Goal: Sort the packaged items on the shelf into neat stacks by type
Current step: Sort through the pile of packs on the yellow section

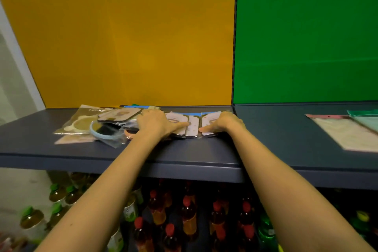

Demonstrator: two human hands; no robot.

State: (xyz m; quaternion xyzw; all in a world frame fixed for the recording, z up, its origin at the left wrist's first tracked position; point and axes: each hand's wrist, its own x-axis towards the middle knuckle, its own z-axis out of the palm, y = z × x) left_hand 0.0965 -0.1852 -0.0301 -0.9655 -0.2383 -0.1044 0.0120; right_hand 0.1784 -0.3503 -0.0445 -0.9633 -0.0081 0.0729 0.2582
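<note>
Prints on the pink packets (192, 124) are too blurred to read, partly covered by the left hand (155, 122). The frame's right edge crops a green packet (366, 117).

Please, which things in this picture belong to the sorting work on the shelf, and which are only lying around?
Belonging to the job:
row of pink packs under left hand and right hand
jumbled packets
flat packets on the right shelf

Only nearby:
bottles below the shelf
</note>
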